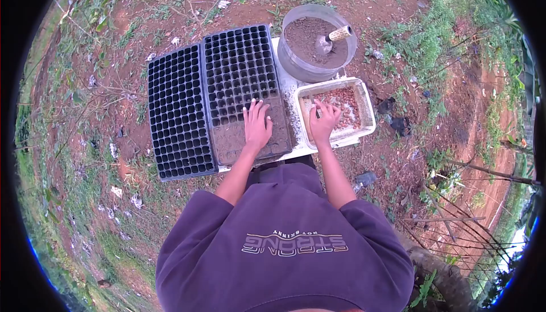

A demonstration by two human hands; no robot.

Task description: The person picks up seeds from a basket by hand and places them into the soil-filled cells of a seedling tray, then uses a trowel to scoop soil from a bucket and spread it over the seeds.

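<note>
My left hand (257,125) rests with its fingers spread on the soil-filled near part of a black cell tray (242,56). The far cells of that tray look mostly unfilled. My right hand (324,120) is over the left side of a cream rectangular tub (368,104), its fingers bent together. Whatever its fingertips hold, if anything, is too small to name. Reddish-brown seeds (348,100) lie in the tub among pale bits. A second black cell tray (179,107), with dark cells, sits to the left.
Behind the tub stands a clear round container (290,56) of soil with a scoop (335,35) in it. A white board (290,93) shows beneath the trays. A clear bottle (365,179) lies on the ground at the right, and dry sticks (455,219) are farther right.
</note>
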